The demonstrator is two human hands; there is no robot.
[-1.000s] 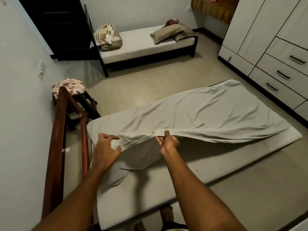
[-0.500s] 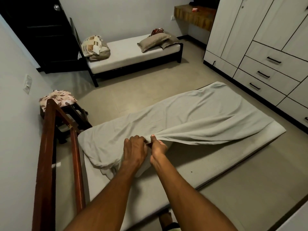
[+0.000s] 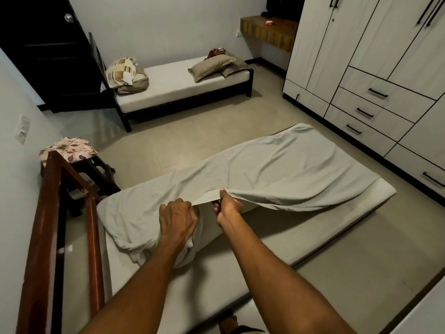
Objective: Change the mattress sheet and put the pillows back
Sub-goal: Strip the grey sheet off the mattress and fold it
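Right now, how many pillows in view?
3, all on the far bed: patterned pillow atop a tan pillow at its left end, brown pillow at its right. More may be hidden beneath.

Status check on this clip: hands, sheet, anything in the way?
Both hands, left hand and right hand, grip the sheet edge. Sheet half across mattress. Wooden frame close at left.

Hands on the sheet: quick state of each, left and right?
Left hand: closed, gripping the grey sheet at its lifted edge.
Right hand: closed, pinching the same edge of the sheet.
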